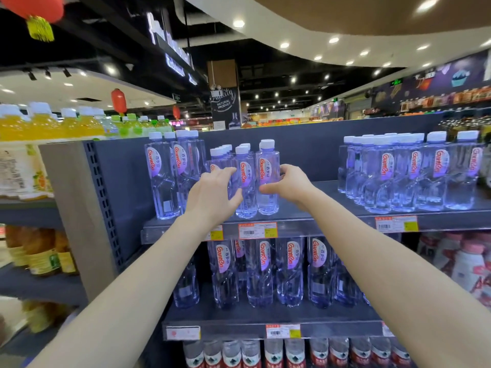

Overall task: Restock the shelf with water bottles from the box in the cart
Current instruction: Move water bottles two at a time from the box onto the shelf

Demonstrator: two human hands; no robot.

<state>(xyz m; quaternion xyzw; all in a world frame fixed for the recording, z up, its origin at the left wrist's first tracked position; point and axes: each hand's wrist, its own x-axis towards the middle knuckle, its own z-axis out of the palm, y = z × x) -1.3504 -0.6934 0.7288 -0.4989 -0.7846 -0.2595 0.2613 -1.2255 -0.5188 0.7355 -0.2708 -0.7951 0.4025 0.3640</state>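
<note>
1. Water bottles (245, 179) with Ganten labels stood in a short row at the middle of the frame, on the upper shelf (318, 224), with their labels facing outward.
2. My right hand (291, 184) was wrapped round the front bottle (267, 179), thumb across its front and fingers behind. Its base appeared to sit on the shelf board, so I judged the step to be seating it at the row's end.
3. My left hand (212, 193) held nothing. Its fingers lay nearly straight against the neighbouring bottle (248, 200), which I read as bracing the row against toppling.
4. A bare stretch of board (308, 200) separated this row from the full block of bottles (406, 176) at the right of the frame, so I judged there was room for more stock.
5. Taller Ganten bottles (162, 179) flanked the row towards the left.
6. Neither the box nor the cart was in view.
</note>
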